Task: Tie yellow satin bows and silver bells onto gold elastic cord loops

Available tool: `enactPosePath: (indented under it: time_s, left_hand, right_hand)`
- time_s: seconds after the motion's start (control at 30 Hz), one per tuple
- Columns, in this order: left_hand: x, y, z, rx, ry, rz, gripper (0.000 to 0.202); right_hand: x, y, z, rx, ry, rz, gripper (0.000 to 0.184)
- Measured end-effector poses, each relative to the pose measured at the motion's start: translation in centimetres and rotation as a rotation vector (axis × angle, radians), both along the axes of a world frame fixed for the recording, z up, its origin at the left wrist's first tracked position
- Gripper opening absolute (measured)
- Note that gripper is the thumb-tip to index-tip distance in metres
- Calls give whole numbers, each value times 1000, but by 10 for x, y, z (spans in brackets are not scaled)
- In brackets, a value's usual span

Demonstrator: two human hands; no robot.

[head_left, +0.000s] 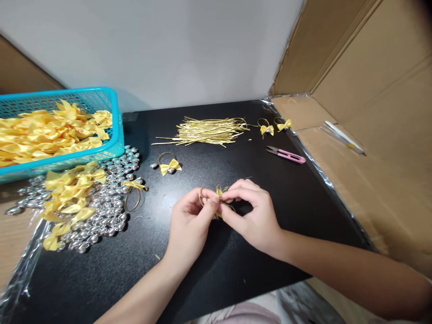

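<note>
My left hand (191, 220) and my right hand (251, 211) meet over the middle of the black table (209, 265). Both pinch a small yellow bow with a gold twist tie (219, 194) held between the fingertips. The bow is mostly hidden by my fingers. A finished bow with a silver bead and gold loop (169, 165) lies just beyond my left hand. Another bow with a loop (135, 191) lies to the left of it.
A turquoise basket (114, 130) full of yellow bows stands at back left. Loose bows (70, 193) and silver beads (114, 211) spread below it. A bundle of gold ties (207, 130), two finished bows (275, 127) and pink snips (286, 155) lie farther back. A cardboard box (371, 135) flanks the right.
</note>
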State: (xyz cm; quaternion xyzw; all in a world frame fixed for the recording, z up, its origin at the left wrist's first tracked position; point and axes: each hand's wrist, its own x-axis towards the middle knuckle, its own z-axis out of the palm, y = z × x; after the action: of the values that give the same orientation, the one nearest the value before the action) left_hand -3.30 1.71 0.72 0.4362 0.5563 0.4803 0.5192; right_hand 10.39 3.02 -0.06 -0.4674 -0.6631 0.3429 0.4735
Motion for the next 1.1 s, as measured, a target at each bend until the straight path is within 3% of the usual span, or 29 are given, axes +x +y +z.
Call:
enactPosePath:
  time_s: [0.23, 0.67, 0.9, 1.1]
  left_hand:
    - [-1, 0, 0, 31, -36, -28, 17]
    - [0, -1, 0, 13, 49, 47, 17]
    - [0, 1, -3, -6, -4, 47, 15]
    - [-2, 0, -7, -5, -99, 32, 17]
  right_hand:
    - [0, 4, -2, -151, 197, 80, 8]
    - [5, 7, -1, -224, 252, 113, 13]
    - [7, 6, 2, -75, 105, 157, 13]
    - [4, 2, 0, 27, -14, 36, 8]
